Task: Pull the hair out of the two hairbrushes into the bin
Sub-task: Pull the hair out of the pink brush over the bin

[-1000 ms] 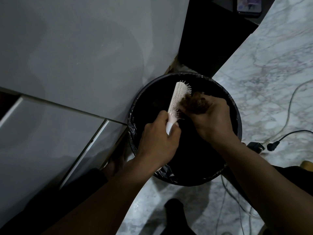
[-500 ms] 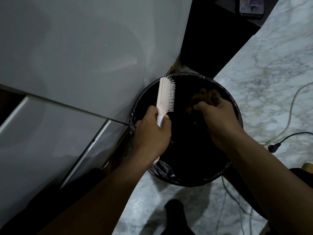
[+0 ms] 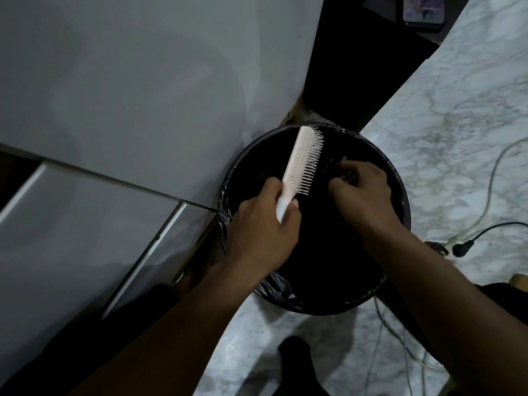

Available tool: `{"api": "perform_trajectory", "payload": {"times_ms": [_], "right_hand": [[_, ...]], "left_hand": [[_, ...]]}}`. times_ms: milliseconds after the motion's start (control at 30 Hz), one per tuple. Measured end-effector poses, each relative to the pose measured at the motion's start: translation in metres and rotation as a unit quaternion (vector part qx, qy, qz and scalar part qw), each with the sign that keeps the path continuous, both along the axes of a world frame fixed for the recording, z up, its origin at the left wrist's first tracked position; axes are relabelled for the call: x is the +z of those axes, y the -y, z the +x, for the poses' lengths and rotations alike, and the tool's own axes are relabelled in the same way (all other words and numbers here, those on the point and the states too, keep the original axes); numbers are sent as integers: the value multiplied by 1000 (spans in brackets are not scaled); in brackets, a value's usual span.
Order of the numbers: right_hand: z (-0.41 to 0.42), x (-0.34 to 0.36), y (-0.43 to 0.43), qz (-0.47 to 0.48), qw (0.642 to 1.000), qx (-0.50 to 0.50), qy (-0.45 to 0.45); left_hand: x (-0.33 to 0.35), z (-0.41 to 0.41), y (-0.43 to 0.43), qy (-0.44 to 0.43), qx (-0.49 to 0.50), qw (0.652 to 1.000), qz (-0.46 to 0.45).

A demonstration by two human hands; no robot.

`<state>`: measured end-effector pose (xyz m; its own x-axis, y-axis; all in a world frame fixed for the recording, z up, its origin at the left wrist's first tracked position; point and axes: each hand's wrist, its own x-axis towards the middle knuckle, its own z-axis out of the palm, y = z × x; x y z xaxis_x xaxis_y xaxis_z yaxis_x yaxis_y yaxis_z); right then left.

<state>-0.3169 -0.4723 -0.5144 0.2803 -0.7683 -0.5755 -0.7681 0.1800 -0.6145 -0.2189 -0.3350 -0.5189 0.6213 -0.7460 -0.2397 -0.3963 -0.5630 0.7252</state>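
Note:
A round black bin with a black liner stands on the floor below me. My left hand grips the white handle of a pale pink hairbrush over the bin's left half, its bristles pointing right. My right hand hovers over the bin's right half, just right of the bristles. Its fingers and thumb are curled around a dark wisp of hair, which is hard to make out against the dark bin. Only one hairbrush is in view.
White cabinet panels rise close against the bin's left side. The marble floor carries white and black cables with a plug to the right of the bin. A phone lies at the top right. A dark foot is below the bin.
My left hand drew the brush away from my right hand, then tilted it back toward the bin's middle. The brown hair clump came off the bristles, and my right hand sank lower over the bin.

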Motion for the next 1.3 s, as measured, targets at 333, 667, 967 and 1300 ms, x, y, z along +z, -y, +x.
{"api": "perform_trajectory", "payload": {"times_ms": [333,667,967,1300], "right_hand": [[4,5,-7,82,977,-25,193],[3,0,-2,0,975,-85,204],[4,8,-2,34,977,-187,100],[8,-7,-14,67,971,-71,216]], "left_hand": [[1,-2,0,-17,-32,999,-26],[1,-3,1,-37,-38,998,-22],[-13,6,-1,-99,77,992,29],[-8,-7,0,-147,36,988,17]]}}
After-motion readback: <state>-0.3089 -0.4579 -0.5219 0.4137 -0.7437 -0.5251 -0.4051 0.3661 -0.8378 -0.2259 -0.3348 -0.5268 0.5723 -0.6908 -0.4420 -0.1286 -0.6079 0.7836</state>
